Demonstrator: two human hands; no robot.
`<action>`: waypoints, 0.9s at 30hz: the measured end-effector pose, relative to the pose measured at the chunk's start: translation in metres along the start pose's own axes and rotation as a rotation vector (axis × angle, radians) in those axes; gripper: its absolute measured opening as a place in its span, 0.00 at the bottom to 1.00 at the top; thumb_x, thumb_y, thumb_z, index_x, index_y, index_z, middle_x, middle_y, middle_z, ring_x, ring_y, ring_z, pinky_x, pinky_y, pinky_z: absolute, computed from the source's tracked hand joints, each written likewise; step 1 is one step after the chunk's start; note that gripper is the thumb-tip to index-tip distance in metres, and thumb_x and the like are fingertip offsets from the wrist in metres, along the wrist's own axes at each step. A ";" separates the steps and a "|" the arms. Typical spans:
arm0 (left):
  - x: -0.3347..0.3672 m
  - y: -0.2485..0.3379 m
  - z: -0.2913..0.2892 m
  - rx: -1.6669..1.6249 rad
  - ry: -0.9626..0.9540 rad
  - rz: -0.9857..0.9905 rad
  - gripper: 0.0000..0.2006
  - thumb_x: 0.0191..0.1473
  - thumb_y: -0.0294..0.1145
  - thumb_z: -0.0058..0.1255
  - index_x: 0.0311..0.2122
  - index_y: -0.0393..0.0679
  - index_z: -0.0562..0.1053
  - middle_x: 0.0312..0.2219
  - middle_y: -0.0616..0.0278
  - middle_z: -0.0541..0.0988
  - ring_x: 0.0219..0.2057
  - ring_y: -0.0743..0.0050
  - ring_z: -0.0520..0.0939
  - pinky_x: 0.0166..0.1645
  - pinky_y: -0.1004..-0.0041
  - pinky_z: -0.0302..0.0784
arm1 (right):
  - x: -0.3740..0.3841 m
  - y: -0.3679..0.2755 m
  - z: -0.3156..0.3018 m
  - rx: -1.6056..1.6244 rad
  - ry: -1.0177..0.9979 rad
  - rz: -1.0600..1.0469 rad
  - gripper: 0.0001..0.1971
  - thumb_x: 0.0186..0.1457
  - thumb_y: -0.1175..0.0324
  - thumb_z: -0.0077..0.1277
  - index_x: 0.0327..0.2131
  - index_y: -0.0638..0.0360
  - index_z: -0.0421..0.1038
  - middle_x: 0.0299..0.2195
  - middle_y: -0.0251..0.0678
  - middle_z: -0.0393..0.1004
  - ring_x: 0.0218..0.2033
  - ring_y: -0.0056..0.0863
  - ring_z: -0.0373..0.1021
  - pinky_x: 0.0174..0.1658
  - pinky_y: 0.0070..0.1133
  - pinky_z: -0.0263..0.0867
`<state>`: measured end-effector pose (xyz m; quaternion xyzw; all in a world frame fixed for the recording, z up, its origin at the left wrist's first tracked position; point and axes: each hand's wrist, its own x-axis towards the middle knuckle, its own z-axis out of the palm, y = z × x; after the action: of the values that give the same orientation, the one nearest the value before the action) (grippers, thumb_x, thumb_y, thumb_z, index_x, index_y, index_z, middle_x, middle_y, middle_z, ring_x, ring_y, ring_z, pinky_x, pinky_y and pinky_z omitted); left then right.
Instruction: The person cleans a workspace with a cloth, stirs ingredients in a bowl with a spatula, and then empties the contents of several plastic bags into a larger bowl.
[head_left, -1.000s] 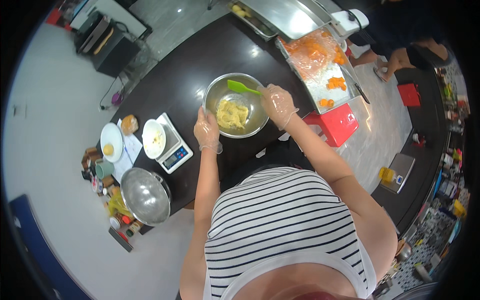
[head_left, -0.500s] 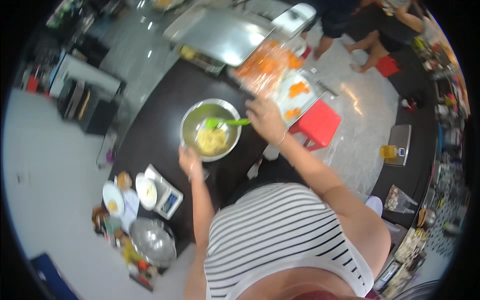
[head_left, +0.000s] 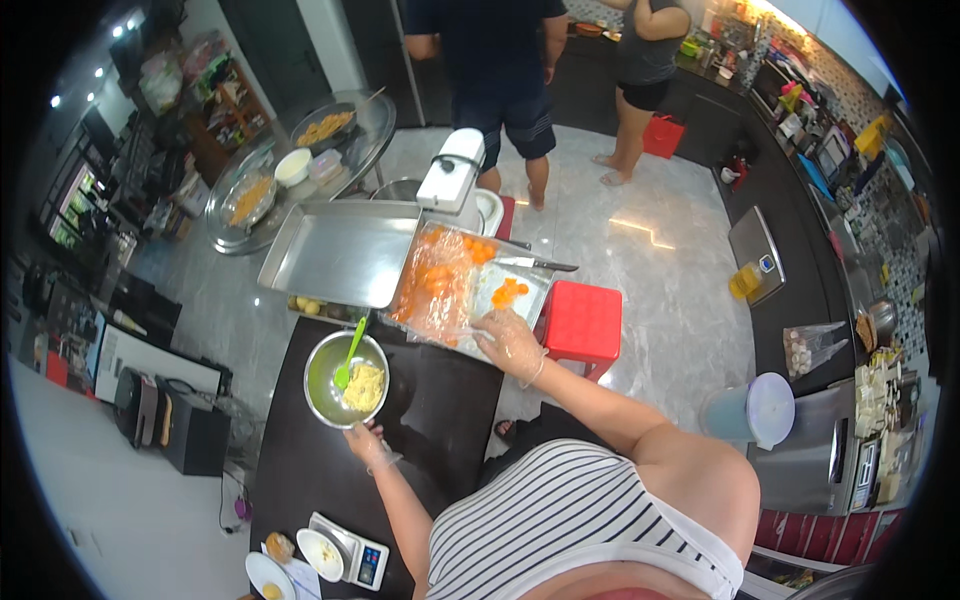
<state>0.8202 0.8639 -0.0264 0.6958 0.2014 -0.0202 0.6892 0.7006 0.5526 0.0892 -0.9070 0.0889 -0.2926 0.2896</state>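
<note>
My left hand (head_left: 368, 446), in a clear plastic glove, grips the near rim of a steel mixing bowl (head_left: 314, 398). Inside the bowl sits a lump of pale yellow dough (head_left: 364, 388), with a green spatula (head_left: 354, 352) leaning against the far rim. My right hand (head_left: 510, 343), also gloved, reaches to the near edge of a metal tray (head_left: 536, 300). Its fingertips appear to pinch the edge of clear plastic film (head_left: 432, 310). Orange balls lie under that film, and a few loose orange pieces (head_left: 509, 293) rest beside it.
An upturned-looking large metal pan (head_left: 345, 250) and a white stand mixer (head_left: 455, 180) stand beyond. A knife (head_left: 540, 264) lies across the tray. A red stool (head_left: 584, 320) is at the right. The scale (head_left: 368, 565) sits near left. Two people stand farther back.
My right hand has moved from beside the spatula handle to the tray's film. The spatula now leans toward the far rim. My head view has tilted up, showing more of the room.
</note>
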 end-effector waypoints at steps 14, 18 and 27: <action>-0.054 -0.037 -0.037 0.143 -0.135 -0.163 0.20 0.55 0.37 0.33 0.50 0.40 0.66 0.23 0.58 0.76 0.14 0.78 0.73 0.16 0.81 0.64 | 0.016 -0.014 0.007 0.092 -0.007 -0.053 0.08 0.46 0.70 0.52 0.32 0.60 0.73 0.29 0.41 0.71 0.34 0.39 0.67 0.39 0.31 0.62; -0.068 -0.031 -0.045 0.159 -0.149 -0.141 0.20 0.55 0.37 0.32 0.49 0.40 0.67 0.23 0.59 0.76 0.14 0.79 0.73 0.17 0.82 0.64 | 0.016 -0.015 0.013 0.121 -0.031 -0.066 0.09 0.46 0.69 0.52 0.33 0.60 0.73 0.29 0.41 0.71 0.34 0.40 0.66 0.39 0.31 0.62; -0.083 -0.008 -0.052 0.158 -0.110 -0.125 0.19 0.57 0.36 0.32 0.49 0.40 0.68 0.22 0.61 0.75 0.15 0.81 0.72 0.18 0.83 0.63 | 0.016 -0.026 0.016 0.120 -0.057 -0.084 0.08 0.46 0.69 0.52 0.32 0.59 0.74 0.30 0.41 0.71 0.35 0.39 0.66 0.40 0.30 0.62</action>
<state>0.7285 0.8925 -0.0057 0.7317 0.2040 -0.1171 0.6397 0.7224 0.5758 0.1012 -0.8988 0.0247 -0.2833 0.3335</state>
